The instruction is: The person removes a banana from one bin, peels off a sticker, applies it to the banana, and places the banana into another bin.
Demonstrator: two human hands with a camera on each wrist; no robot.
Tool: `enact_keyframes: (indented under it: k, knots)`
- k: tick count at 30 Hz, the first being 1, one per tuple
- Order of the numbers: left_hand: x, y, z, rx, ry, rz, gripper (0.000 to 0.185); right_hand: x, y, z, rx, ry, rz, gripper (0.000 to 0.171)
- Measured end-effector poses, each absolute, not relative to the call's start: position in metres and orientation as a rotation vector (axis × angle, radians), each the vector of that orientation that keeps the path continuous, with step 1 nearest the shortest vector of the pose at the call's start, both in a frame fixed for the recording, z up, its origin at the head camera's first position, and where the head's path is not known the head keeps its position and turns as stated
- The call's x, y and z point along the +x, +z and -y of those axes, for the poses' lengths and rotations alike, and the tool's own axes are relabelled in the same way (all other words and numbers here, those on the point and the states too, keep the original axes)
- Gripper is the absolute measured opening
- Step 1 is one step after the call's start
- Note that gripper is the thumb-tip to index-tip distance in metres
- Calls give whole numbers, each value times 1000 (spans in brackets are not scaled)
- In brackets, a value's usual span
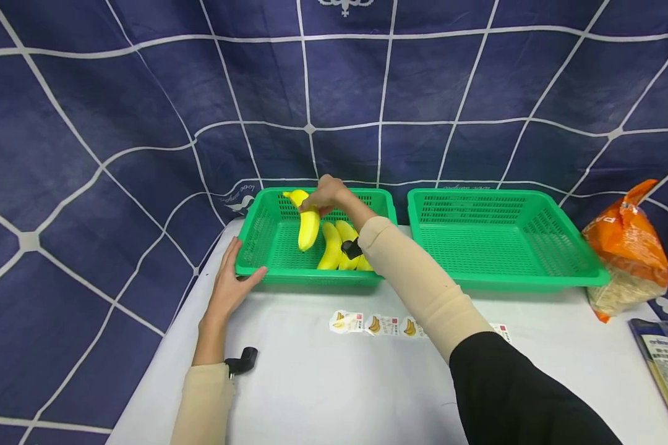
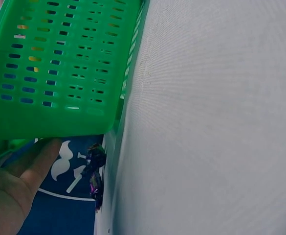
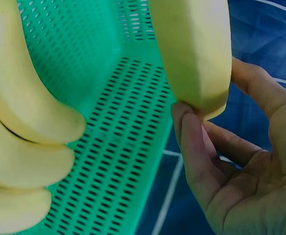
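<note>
My right hand (image 1: 327, 194) pinches a yellow banana (image 1: 308, 228) and holds it over the left part of the left green basket (image 1: 312, 278). In the right wrist view, thumb and fingers (image 3: 191, 142) close on the end of that banana (image 3: 196, 54). Several more bananas (image 3: 30, 103) lie side by side in the right half of this basket. At its front left corner is my left hand (image 1: 229, 287), fingers straight and thumb spread, right against the outer wall. The left wrist view shows that hand (image 2: 15, 191) beside the perforated green wall (image 2: 59, 117).
A second green basket (image 1: 479, 281) stands to the right. Beyond it leans an orange bag (image 1: 626, 247) with pale contents. A strip of banana stickers (image 1: 384, 325) lies on the white tablecloth (image 1: 323, 383), partly under the right forearm. A flat printed packet (image 1: 662, 358) lies at the right edge.
</note>
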State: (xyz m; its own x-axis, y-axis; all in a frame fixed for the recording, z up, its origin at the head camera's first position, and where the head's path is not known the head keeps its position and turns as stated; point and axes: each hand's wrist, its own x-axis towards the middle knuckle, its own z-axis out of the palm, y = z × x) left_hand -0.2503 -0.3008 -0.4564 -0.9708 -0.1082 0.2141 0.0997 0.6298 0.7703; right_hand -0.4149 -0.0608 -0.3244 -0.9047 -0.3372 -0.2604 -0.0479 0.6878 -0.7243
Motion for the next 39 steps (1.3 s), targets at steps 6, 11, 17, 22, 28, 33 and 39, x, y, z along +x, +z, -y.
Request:
enact_keyframes:
  k: [6, 11, 17, 22, 28, 33, 39]
  knots:
    - [-259, -457, 301, -4, -1286, 2605, 94, -404, -300, 33, -220, -1083, -2529, 48]
    - [-266, -458, 300, -16, -1296, 2598, 94, -391, -283, 5, -167, -1089, -2585, 43]
    - [-272, -457, 306, -19, -1287, 2582, 93, -368, -267, -20, -192, -1029, -2677, 36]
    - [-277, -457, 310, -34, -1285, 2583, 93, -344, -266, -35, -238, -971, -2741, 34]
    - [-277, -456, 316, -11, -1304, 2585, 94, -309, -274, -48, -289, -942, -2782, 35]
    - [-276, -456, 319, 30, -1321, 2587, 95, -280, -283, -62, -259, -946, -2746, 32]
    - [-276, -452, 324, 79, -1334, 2579, 94, -251, -302, -85, -164, -1007, -2664, 46]
